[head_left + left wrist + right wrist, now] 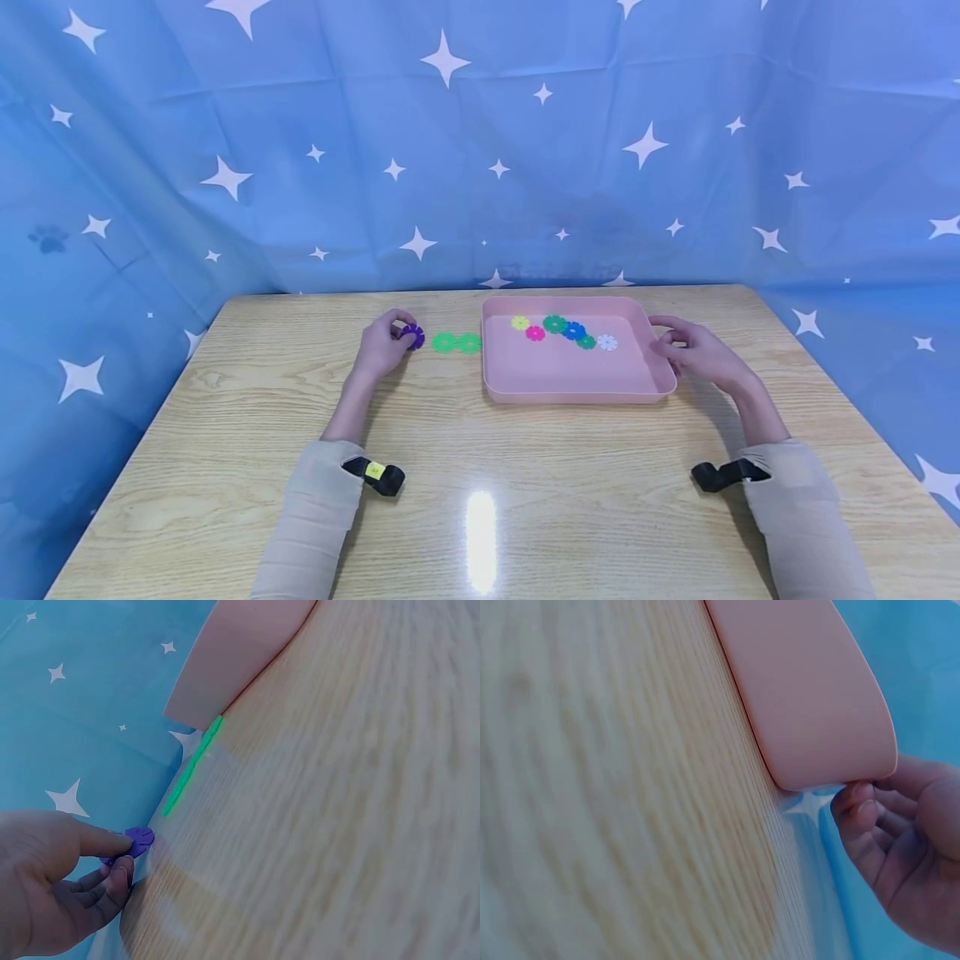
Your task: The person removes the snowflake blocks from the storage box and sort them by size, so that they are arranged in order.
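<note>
The left hand pinched the purple disc; green discs lay at its three o'clock. The right hand, loosely bent, touched the tray at three o'clock.

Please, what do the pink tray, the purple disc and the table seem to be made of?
Pink tray: probably plastic with a satin finish, from its even color and rounded corners.
Purple disc: likely opaque plastic; its notched edge suggests molding.
Table: wood or wood-look laminate, I cannot tell which; grain shows, and the bright reflection suggests a glossy coat.
</note>
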Action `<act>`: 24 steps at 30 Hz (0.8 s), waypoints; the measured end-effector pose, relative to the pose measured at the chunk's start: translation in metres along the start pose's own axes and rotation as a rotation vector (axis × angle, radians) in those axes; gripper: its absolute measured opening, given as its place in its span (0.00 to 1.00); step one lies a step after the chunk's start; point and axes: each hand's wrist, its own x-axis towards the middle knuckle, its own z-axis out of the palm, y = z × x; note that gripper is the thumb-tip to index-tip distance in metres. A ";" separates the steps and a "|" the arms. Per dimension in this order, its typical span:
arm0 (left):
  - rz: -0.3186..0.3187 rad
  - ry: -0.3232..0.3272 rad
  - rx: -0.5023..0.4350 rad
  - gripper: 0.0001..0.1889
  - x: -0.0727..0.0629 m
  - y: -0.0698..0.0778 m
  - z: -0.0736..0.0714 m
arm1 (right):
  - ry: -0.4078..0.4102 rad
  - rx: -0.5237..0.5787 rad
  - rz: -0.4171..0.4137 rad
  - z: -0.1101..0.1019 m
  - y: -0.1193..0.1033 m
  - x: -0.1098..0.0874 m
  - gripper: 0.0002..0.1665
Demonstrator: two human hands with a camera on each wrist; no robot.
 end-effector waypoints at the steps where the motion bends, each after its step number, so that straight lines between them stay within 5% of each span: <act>1: -0.003 -0.001 0.008 0.12 0.000 0.000 0.000 | 0.000 0.000 -0.001 0.000 0.000 0.000 0.34; 24: 0.013 -0.024 0.116 0.14 0.001 -0.001 0.006 | -0.001 0.002 -0.002 0.000 0.003 0.001 0.33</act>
